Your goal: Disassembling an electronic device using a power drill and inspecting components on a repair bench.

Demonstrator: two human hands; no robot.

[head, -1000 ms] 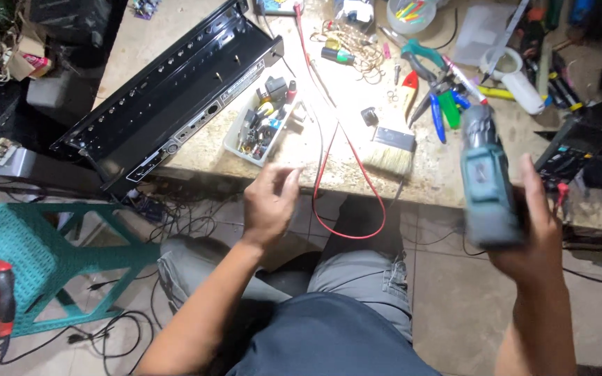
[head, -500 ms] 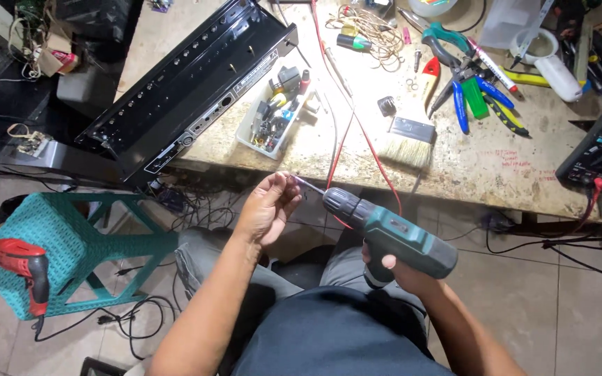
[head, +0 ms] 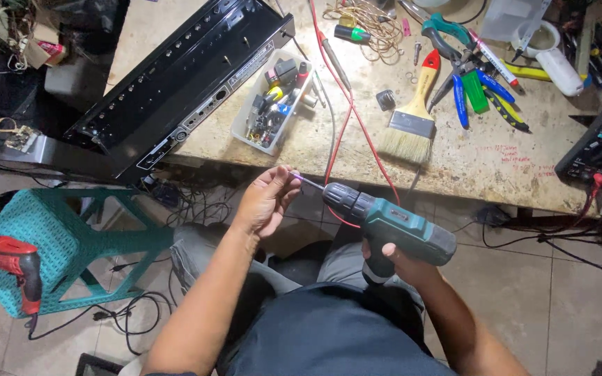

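Two hands meet in front of a stained worktop seen from above, over a tiled floor strewn with cables.

Left to right: a red drill lies on a green plastic stool beside the worktop. A long black chassis runs diagonally across the worktop's left end and overhangs its edge. Just right of it sits a clear tray of small parts. A red wire crosses the surface and drops over the front edge. Farther right lie a brush with a yellow handle, a cluster of pliers with blue and green handles, a white tape roll and, at the right edge, a black meter.

Below the edge, the left hand pinches the tip of the bit, its grip closed on that thin shaft. The right hand has its grip wrapped around the handle of the green drill, which is held level over the lap, chuck pointing left toward the left hand.

Compared with a second earlier, the green drill has come down from an upright hold at the right and swung to horizontal; the left hand, then spread open and empty, now holds the bit. Half a second ago the pose was already nearly this one.
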